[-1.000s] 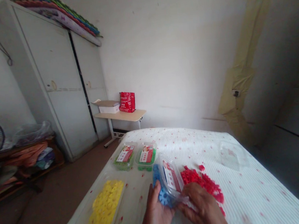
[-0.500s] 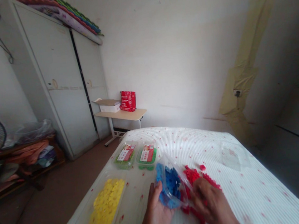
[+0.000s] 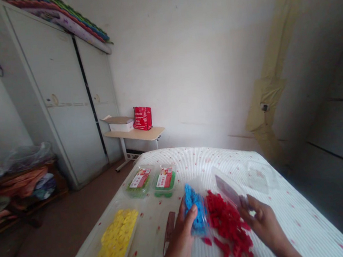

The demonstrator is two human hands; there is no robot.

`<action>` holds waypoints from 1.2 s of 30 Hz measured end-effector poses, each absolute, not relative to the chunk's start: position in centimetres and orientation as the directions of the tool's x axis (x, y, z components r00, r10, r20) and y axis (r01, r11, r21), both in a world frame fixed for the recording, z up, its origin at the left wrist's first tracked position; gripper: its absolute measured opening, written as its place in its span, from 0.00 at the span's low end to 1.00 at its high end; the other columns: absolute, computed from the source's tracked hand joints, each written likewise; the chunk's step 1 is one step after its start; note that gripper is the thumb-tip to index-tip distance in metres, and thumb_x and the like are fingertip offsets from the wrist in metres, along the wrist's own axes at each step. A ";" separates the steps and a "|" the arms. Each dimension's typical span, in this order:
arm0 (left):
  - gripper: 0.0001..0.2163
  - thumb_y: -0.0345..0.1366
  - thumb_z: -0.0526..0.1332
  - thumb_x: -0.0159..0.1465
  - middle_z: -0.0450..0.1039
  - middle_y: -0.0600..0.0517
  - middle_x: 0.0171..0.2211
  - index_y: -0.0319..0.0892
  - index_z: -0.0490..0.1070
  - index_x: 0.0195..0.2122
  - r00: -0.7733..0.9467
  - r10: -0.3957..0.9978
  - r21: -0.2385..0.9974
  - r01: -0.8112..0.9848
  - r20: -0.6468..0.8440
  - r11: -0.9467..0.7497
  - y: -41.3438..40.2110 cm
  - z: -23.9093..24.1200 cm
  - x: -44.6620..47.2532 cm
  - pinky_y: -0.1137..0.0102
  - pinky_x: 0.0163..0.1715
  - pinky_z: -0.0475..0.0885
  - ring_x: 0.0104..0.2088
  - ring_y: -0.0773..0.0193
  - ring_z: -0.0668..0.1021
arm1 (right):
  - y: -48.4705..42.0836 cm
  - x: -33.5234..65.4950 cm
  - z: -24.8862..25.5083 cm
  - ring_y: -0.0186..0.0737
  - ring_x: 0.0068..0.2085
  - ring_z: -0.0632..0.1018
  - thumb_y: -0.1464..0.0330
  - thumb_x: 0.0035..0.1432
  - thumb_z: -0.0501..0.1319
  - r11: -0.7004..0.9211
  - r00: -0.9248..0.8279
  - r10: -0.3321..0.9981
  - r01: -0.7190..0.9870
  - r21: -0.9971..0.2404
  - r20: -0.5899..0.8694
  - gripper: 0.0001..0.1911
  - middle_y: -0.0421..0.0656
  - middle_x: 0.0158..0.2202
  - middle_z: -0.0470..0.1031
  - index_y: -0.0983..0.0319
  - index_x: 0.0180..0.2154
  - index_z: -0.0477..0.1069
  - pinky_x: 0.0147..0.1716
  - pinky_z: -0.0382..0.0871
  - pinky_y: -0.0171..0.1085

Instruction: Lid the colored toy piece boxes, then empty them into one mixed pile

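Note:
My left hand (image 3: 184,228) grips a clear plastic container of blue pieces (image 3: 193,210), tilted on its side with the thumb across the front. My right hand (image 3: 260,217) pinches a clear plastic lid (image 3: 229,186) by its near edge and holds it raised. Between the two hands, a loose pile of red pieces (image 3: 226,217) lies on the striped cloth. A flat reddish-brown strip (image 3: 169,227) shows just left of my left hand; what it is I cannot tell.
On the left stands a clear tray of yellow pieces (image 3: 117,240). Behind it are two labelled boxes, one with light green pieces (image 3: 138,181), one with darker green (image 3: 164,181). Another clear plastic container (image 3: 259,176) sits at the right. A side table (image 3: 141,134) stands beyond.
My right hand has moved right and up with the lid, away from the blue container. My left hand has turned the container more upright on its side. More of the red pile shows.

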State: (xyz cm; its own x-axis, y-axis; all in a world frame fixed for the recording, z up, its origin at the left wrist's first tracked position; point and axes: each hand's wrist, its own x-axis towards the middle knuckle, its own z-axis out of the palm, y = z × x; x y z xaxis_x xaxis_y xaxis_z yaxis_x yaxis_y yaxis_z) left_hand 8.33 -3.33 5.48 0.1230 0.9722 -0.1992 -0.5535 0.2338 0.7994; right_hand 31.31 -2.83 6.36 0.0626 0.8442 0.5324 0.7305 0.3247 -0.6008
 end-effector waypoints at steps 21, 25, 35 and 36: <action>0.33 0.34 0.70 0.44 0.59 0.42 0.58 0.43 0.66 0.54 0.128 0.963 0.959 -0.192 0.236 -0.209 -0.2 8.8 13.6 0.59 0.60 0.46 0.61 0.45 0.56 | -1.5 34.1 4.6 0.33 0.21 0.62 0.57 0.45 0.59 0.110 0.412 0.821 0.564 -0.819 0.394 0.16 0.33 0.16 0.58 0.59 0.18 0.57 0.21 0.58 0.32; 0.33 0.33 0.70 0.45 0.60 0.43 0.58 0.44 0.66 0.54 0.163 0.951 0.944 -0.245 0.262 -0.218 -0.6 8.7 13.2 0.59 0.59 0.50 0.60 0.46 0.59 | -1.5 34.0 4.5 0.32 0.20 0.62 0.57 0.46 0.58 0.143 0.388 0.820 0.572 -0.808 0.421 0.17 0.33 0.15 0.57 0.59 0.18 0.55 0.20 0.58 0.31; 0.32 0.43 0.65 0.53 0.55 0.50 0.62 0.48 0.58 0.59 -0.046 0.967 0.961 -0.112 0.251 -0.254 -3.7 6.9 10.5 0.61 0.60 0.52 0.63 0.50 0.55 | -1.3 33.9 3.5 0.33 0.20 0.66 0.56 0.56 0.53 0.225 0.160 0.770 0.838 -0.498 0.617 0.16 0.36 0.19 0.63 0.60 0.24 0.62 0.22 0.60 0.32; 0.32 0.44 0.64 0.54 0.56 0.50 0.62 0.48 0.57 0.60 -0.057 0.975 0.968 -0.124 0.214 -0.220 -3.9 6.6 10.1 0.60 0.59 0.54 0.62 0.49 0.56 | -1.3 33.9 3.5 0.34 0.21 0.67 0.56 0.57 0.52 0.229 0.141 0.763 0.854 -0.467 0.631 0.15 0.37 0.20 0.65 0.60 0.26 0.63 0.23 0.61 0.32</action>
State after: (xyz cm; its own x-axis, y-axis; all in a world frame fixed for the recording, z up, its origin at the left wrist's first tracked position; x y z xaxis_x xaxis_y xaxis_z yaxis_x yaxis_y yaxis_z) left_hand 10.11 -3.95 6.61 -0.0575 0.9751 0.2143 -0.1236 -0.2200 0.9676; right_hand 33.88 -1.34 3.46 0.1407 0.7627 0.6313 0.8544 0.2287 -0.4667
